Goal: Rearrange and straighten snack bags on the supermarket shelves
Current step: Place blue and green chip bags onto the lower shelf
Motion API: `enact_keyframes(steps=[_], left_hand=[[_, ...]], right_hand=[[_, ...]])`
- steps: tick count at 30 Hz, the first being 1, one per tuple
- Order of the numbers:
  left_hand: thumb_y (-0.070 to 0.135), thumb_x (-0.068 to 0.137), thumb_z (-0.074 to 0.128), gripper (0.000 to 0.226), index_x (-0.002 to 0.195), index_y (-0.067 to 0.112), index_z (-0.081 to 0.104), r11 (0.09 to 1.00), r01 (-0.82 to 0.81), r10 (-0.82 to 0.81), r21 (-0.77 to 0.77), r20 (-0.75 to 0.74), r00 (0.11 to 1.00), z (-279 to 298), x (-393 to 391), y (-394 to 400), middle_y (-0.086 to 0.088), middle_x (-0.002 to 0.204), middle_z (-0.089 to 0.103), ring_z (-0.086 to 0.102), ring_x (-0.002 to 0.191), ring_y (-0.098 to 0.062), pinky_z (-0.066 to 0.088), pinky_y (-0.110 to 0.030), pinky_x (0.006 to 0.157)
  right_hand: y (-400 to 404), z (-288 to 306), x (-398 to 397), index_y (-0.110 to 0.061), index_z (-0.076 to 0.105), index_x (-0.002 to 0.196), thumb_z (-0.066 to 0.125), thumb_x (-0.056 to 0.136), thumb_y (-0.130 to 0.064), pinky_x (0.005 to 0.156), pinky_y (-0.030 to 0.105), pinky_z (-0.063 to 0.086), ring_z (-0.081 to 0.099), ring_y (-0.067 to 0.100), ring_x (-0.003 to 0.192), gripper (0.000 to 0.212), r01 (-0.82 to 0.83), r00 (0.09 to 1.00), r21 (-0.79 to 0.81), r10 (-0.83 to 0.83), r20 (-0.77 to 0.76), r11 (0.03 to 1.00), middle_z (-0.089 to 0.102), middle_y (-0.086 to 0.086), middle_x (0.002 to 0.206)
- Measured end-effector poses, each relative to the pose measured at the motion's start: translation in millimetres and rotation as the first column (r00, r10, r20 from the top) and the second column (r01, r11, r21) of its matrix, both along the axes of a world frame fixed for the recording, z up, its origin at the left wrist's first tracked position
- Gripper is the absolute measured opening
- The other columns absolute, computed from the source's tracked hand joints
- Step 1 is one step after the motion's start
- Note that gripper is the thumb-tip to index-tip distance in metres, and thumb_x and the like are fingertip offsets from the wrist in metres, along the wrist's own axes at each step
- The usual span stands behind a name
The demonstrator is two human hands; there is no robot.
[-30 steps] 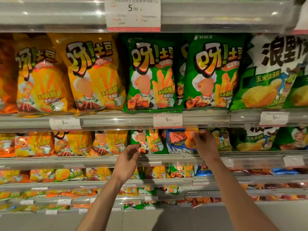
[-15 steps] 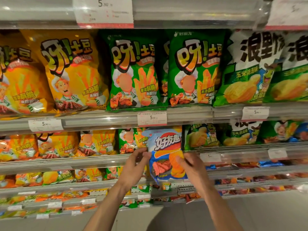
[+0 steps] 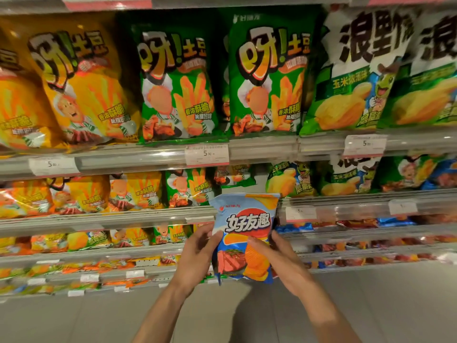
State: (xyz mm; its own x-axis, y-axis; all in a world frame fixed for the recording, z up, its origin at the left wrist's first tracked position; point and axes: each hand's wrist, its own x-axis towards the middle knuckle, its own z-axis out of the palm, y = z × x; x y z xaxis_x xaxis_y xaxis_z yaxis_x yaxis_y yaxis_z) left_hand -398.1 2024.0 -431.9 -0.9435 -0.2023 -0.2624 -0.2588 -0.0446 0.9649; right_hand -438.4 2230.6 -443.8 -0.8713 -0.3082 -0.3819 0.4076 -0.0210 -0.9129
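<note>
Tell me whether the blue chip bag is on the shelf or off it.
Off the shelf. The blue chip bag is upright in front of the racks, with the left hand and right hand gripping its sides.

My left hand (image 3: pixel 195 256) and right hand (image 3: pixel 284 261) cover both side edges of the blue bag (image 3: pixel 243 237). Below that bag, the lowest shelves (image 3: pixel 99 276) blur; their packets are unreadable.

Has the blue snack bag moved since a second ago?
Yes. The blue snack bag has come out and down: it was tucked behind the second shelf rail, and now both hands hold it in front of and below that rail.
</note>
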Motion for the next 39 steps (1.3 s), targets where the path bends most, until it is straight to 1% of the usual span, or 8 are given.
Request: enact_keyframes(steps=[5,8,11,14,23,29,35,39], left_hand=[[0.038,0.094,0.068,0.024,0.117,0.031,0.067,0.997,0.027,-0.030,-0.077,-0.050,0.998,11,5,-8,0.011,0.110,0.076,0.071,0.106,-0.009,0.059,-0.037,0.092],[0.028,0.099,0.065,0.015,0.113,0.030,0.070,0.996,-0.022,0.008,-0.090,-0.153,0.988,21,4,-9,0.016,0.104,0.076,0.069,0.103,-0.003,0.056,-0.040,0.097],[0.030,0.099,0.065,0.012,0.109,0.033,0.071,0.993,-0.048,0.026,-0.107,-0.196,0.980,31,6,-7,0.011,0.103,0.076,0.069,0.102,-0.006,0.055,-0.042,0.099],[0.031,0.100,0.064,0.013,0.111,0.033,0.070,0.992,-0.065,0.038,-0.113,-0.225,0.974,42,6,1,0.009,0.104,0.076,0.070,0.105,-0.009,0.054,-0.043,0.101],[0.031,0.098,0.065,0.015,0.111,0.028,0.071,0.986,-0.133,0.095,-0.104,-0.309,0.946,69,-11,65,0.008,0.105,0.077,0.071,0.101,-0.009,0.055,-0.041,0.097],[0.025,0.097,0.069,0.010,0.106,0.028,0.073,0.976,-0.200,0.163,-0.082,-0.327,0.931,64,-35,160,0.008,0.099,0.077,0.074,0.093,-0.010,0.057,-0.037,0.089],[0.019,0.098,0.067,0.011,0.101,0.026,0.074,0.973,-0.227,0.210,-0.030,-0.282,0.936,58,-51,264,0.006,0.102,0.077,0.075,0.091,-0.016,0.059,-0.024,0.073],[0.016,0.098,0.066,0.012,0.104,0.023,0.075,0.972,-0.234,0.221,-0.016,-0.270,0.937,56,-57,304,0.004,0.099,0.078,0.075,0.092,-0.018,0.061,-0.027,0.077]], right_hand=[[-2,18,19,-0.030,0.068,0.126,0.088,0.073,-0.048,0.108,0.043,0.049,0.068,0.010,0.116,0.059,0.131,0.984,0.056,-0.123,-0.125,0.990,0.075,-0.012,0.118],[10,27,23,-0.032,0.072,0.109,0.085,0.078,-0.044,0.090,0.034,0.058,0.072,0.014,0.103,0.035,0.277,0.949,0.123,-0.252,-0.188,0.953,0.078,-0.015,0.099],[31,32,29,-0.029,0.071,0.107,0.083,0.067,-0.051,0.072,0.026,0.062,0.075,0.018,0.092,0.047,0.376,0.911,0.107,-0.346,-0.223,0.920,0.079,-0.008,0.095],[54,36,31,-0.030,0.071,0.109,0.084,0.066,-0.054,0.082,0.038,0.061,0.075,0.017,0.094,0.051,0.429,0.881,0.087,-0.395,-0.260,0.899,0.079,-0.007,0.100],[134,41,21,-0.043,0.070,0.113,0.084,0.058,-0.065,0.088,0.038,0.057,0.075,0.011,0.098,0.061,0.471,0.854,0.033,-0.446,-0.267,0.882,0.078,-0.012,0.107],[231,41,-10,-0.035,0.069,0.119,0.086,0.047,-0.075,0.094,0.047,0.058,0.074,0.019,0.103,0.084,0.463,0.859,0.047,-0.435,-0.272,0.885,0.077,-0.005,0.111],[342,45,-33,-0.035,0.069,0.121,0.087,0.065,-0.059,0.090,0.039,0.057,0.073,0.015,0.104,0.064,0.438,0.870,0.070,-0.404,-0.282,0.896,0.077,-0.010,0.109],[387,47,-44,-0.031,0.070,0.119,0.083,0.069,-0.049,0.082,0.036,0.062,0.075,0.014,0.099,0.055,0.441,0.874,0.075,-0.408,-0.265,0.895,0.078,-0.009,0.107]])
